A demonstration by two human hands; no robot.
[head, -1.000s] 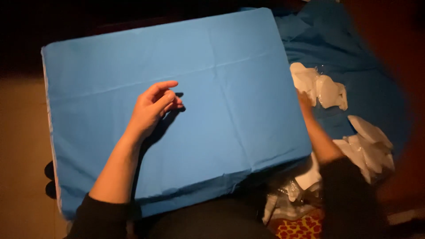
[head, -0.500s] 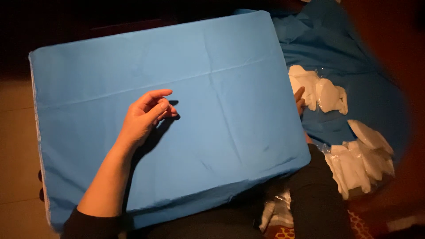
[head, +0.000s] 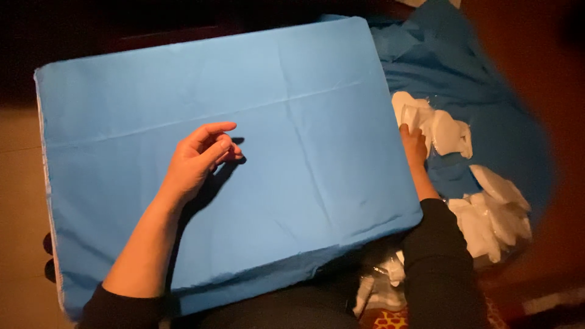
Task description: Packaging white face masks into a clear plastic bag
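the big blue cloth-covered board [head: 292, 122] lies flat across my lap and fills most of the view, its fabric smooth apart from a few fold creases running across it and down it. my left hand [head: 198, 161] rests on the middle of it, palm side down and turned a little on its edge, loosely half curled: the forefinger reaches out to the right, the other fingers are tucked under, and it grips nothing, only touching the cloth. my bare forearm runs back from it to a dark sleeve [head: 116, 307] at the lower edge. my right hand [head: 413, 143] is off the board's right edge, lying on the loose blue sheet [head: 475, 73] spread beside it, with its fingertips up against a clump of white plastic-wrapped pieces [head: 436, 125]; the board's edge and the wrapping hide the fingers, so i cannot tell whether they are closed on a piece or only touching it. a second heap of the same white pieces [head: 493, 213] sits nearer me, just beside my right sleeve. more crumpled clear wrapping [head: 381, 283] shows under the board's lower right corner, partly covered by my arm. dim floor [head: 18, 176] lies to the left.
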